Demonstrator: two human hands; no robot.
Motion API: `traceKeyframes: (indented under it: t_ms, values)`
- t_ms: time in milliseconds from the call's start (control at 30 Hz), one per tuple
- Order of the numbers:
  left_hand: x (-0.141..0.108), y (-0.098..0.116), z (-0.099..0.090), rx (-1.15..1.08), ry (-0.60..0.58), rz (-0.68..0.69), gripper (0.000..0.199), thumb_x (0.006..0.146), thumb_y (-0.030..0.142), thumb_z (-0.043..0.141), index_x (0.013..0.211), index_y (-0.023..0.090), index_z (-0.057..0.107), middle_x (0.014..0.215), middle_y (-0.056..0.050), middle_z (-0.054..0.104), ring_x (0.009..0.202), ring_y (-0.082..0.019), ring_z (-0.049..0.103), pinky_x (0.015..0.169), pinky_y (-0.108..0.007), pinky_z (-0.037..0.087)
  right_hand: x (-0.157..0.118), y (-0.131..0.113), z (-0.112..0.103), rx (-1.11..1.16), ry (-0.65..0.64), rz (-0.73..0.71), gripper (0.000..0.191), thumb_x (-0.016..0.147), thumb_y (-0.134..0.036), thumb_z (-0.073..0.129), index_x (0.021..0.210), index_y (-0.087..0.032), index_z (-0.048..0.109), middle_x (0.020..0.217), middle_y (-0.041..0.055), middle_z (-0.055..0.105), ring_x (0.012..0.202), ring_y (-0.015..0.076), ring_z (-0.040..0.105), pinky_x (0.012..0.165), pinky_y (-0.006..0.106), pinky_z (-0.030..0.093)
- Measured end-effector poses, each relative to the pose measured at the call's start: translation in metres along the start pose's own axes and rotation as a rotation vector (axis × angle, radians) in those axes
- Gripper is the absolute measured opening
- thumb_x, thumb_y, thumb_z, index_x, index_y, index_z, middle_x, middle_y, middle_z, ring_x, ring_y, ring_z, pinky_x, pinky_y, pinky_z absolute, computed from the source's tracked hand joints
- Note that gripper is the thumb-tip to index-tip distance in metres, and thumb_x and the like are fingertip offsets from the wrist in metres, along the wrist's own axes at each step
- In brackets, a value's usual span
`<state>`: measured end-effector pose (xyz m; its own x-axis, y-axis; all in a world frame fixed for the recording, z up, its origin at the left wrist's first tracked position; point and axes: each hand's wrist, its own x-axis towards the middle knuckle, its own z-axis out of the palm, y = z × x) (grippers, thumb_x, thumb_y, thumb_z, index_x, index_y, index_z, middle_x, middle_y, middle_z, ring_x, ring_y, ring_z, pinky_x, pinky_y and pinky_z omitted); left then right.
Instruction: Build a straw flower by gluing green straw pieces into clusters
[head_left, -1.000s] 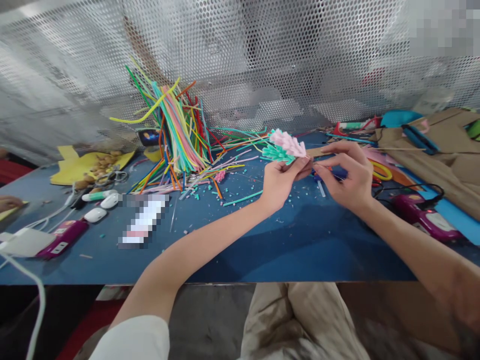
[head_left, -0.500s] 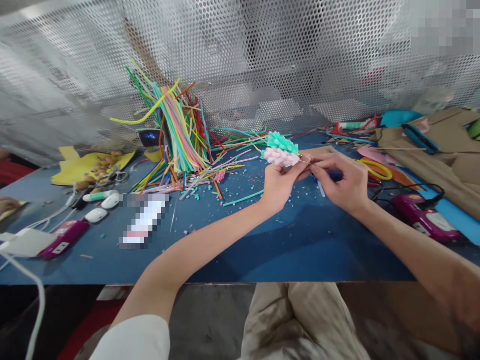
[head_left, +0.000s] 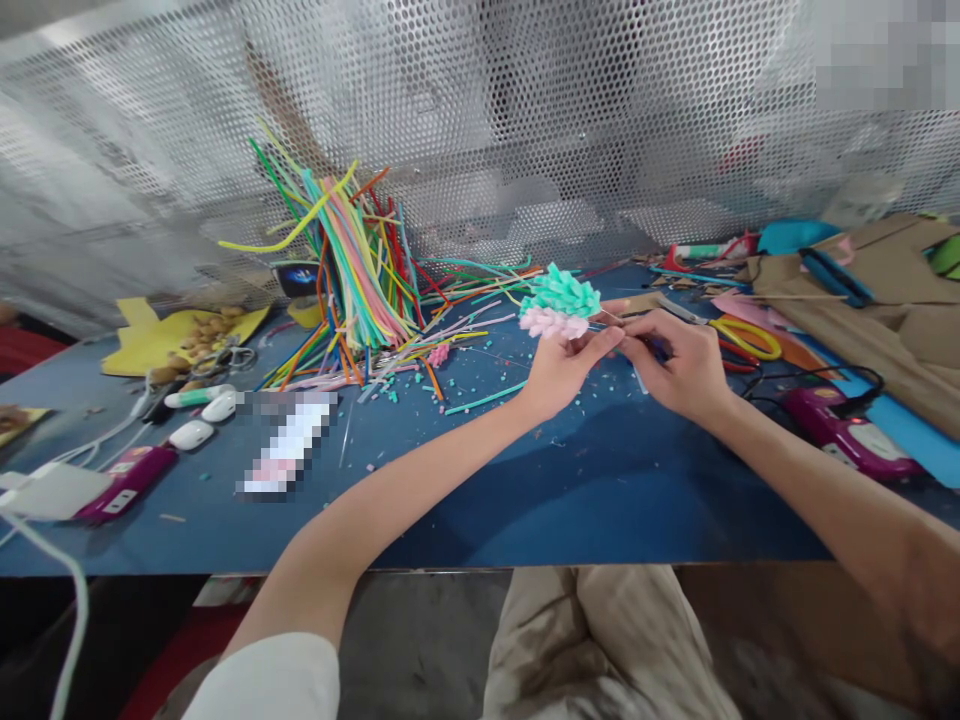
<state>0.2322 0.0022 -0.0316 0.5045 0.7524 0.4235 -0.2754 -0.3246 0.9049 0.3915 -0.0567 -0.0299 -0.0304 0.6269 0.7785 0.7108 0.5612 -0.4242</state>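
Note:
My left hand [head_left: 564, 372] is closed at the stems of two fuzzy pipe-cleaner flowers, a pink one [head_left: 553, 323] and a green one [head_left: 562, 291]. Both heads stick out beyond its fingers, leaning up and to the left. My right hand [head_left: 675, 362] pinches the thin wire stems [head_left: 611, 318] just to the right, its fingertips close to the left thumb. How the stems run between the fingers is partly hidden.
A tall bundle of coloured pipe cleaners [head_left: 360, 265] stands at the back left. Fuzzy scraps lie about the blue table [head_left: 480, 490]. A phone [head_left: 291, 440] and a purple glue gun [head_left: 124, 482] lie left; yellow-handled pliers [head_left: 750, 338], another purple device [head_left: 851, 432] and cardboard [head_left: 885, 340] lie right.
The flower heads have turned slightly: the green one shows more, and the pink one sits a little lower and further left. Both hands stay close together, with small finger shifts.

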Motion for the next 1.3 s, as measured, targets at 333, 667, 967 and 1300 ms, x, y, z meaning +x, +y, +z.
traceKeyframes:
  t_ms: [333, 667, 967, 1300]
  values:
    - [0.006, 0.006, -0.007, -0.003, 0.086, 0.088, 0.031, 0.083, 0.049, 0.075, 0.090, 0.019, 0.077, 0.078, 0.000, 0.070, 0.067, -0.008, 0.058, 0.066, -0.023, 0.048, -0.002, 0.006, 0.001, 0.044, -0.057, -0.048, 0.021, 0.101, -0.028, 0.049, 0.116, -0.023, 0.063, 0.074, -0.0001, 0.070, 0.058, 0.0130, 0.063, 0.058, 0.026, 0.052]
    - [0.014, 0.002, -0.010, -0.107, 0.157, 0.092, 0.029, 0.087, 0.046, 0.072, 0.100, 0.021, 0.078, 0.106, -0.004, 0.074, 0.080, -0.009, 0.063, 0.080, -0.026, 0.054, 0.004, 0.001, 0.004, -0.041, -0.014, -0.195, 0.038, 0.099, -0.020, 0.050, 0.134, -0.027, 0.064, 0.100, 0.0072, 0.074, 0.090, 0.0215, 0.071, 0.081, 0.038, 0.059]
    - [0.015, 0.013, -0.010, 0.034, 0.103, 0.223, 0.027, 0.095, 0.045, 0.062, 0.102, 0.021, 0.074, 0.108, -0.004, 0.073, 0.102, -0.014, 0.066, 0.090, -0.030, 0.053, 0.000, -0.005, 0.010, 0.103, -0.047, -0.097, 0.041, 0.100, -0.019, 0.047, 0.137, -0.026, 0.061, 0.084, 0.0032, 0.067, 0.068, 0.0161, 0.063, 0.068, 0.034, 0.057]
    - [0.034, 0.073, -0.090, 0.868, 0.108, 0.754, 0.032, 0.104, 0.041, 0.046, 0.090, 0.019, 0.064, 0.086, -0.003, 0.061, 0.087, -0.017, 0.064, 0.081, -0.034, 0.053, 0.005, 0.011, 0.007, 0.036, -0.042, -0.074, 0.043, 0.093, -0.027, 0.061, 0.136, -0.025, 0.057, 0.118, 0.0108, 0.065, 0.093, 0.0227, 0.065, 0.090, 0.048, 0.057]
